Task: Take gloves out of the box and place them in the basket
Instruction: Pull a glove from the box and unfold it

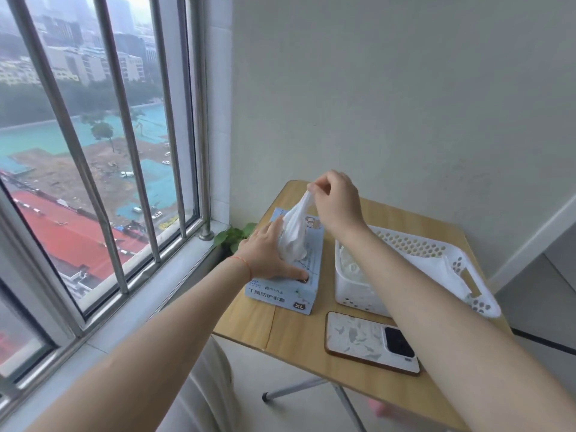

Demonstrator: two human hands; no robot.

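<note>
Gloves point(293, 232) rise in a white bunch out of the slot in the top of the pale blue box point(282, 291), stretched upward toward the far side. The right hand point(338, 201) holds the top end of that bunch, its fingers point(314, 187) pinched together on the thin material above the box. The left hand point(269, 254) lies flat on the box lid, fingers straight and spread, the thumb pressing near the slot's near end. The box sits on the left part of the wooden counter point(296, 335). Just right of it stands a white basket point(480, 294) with a perforated wall and a cut-out handle; more white gloves point(352, 268) already lie inside, and one drapes toward its right rim. Near the basket's near side a phone point(371, 342) lies flat, back up. A leafy plant point(233, 236) shows at the counter's far left, beside the barred window point(103, 151).
</note>
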